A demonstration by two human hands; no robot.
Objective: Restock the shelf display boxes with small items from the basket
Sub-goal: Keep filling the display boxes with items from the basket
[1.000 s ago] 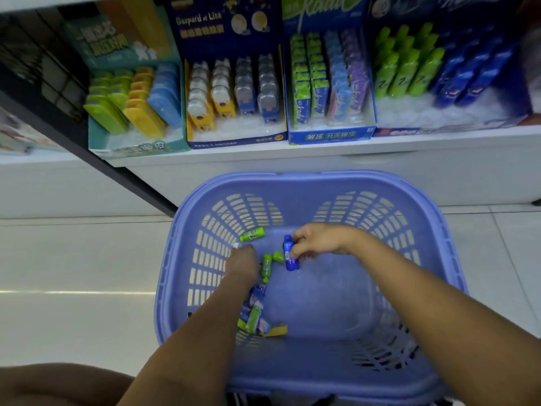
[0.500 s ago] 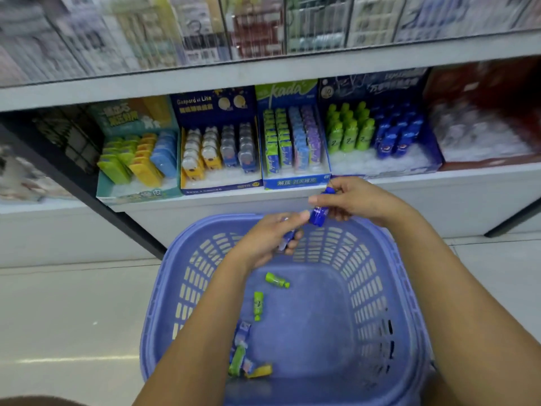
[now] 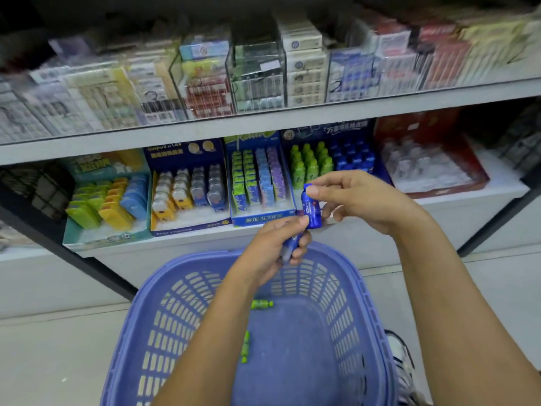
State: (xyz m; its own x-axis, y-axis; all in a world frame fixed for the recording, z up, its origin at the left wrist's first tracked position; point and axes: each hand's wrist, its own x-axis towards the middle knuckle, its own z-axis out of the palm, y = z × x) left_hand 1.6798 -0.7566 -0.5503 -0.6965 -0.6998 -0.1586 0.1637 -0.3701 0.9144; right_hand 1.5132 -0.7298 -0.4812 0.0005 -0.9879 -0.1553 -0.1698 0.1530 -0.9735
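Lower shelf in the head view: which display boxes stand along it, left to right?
Left to right: teal box → navy box → blue box → dark blue bottle box → red box.

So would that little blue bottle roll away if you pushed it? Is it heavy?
Probably light: the right hand holds the blue bottle by fingertips alone. It looks like stiff plastic, keeping its shape when pinched. Pushed on its side it may roll, being roundish like the green bottle lying in the basket.
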